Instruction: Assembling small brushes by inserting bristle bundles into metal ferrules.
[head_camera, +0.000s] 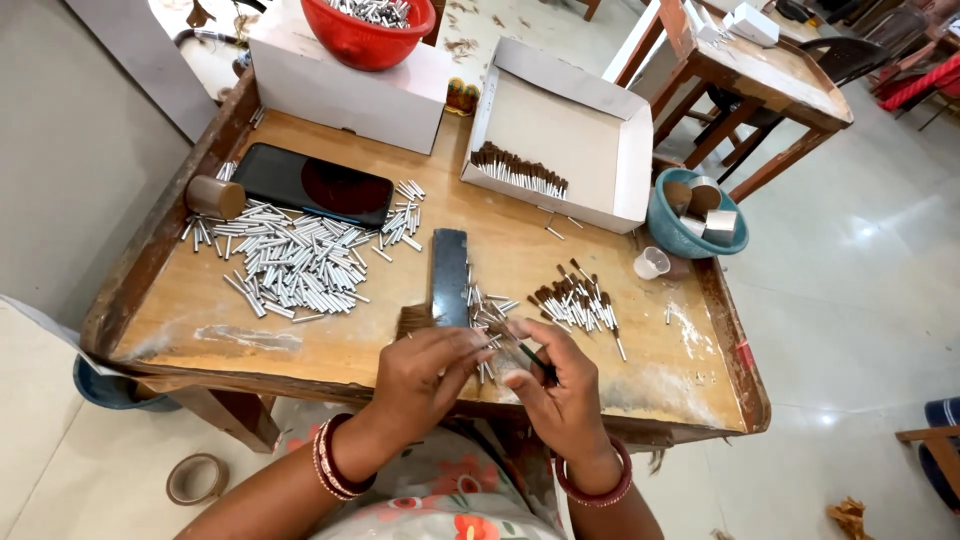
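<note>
1. Both hands meet at the bench's (330, 350) 6 o'clock edge.
2. The left hand (425, 375) pinches a small silver tube (490, 345) between closed fingertips.
3. The right hand (560, 385) is curled around a thin dark stick (537, 362).
4. A pile of tubes (295, 262) lies at 10 o'clock, finished brown-tipped pieces (577, 300) at 2 o'clock.
</note>
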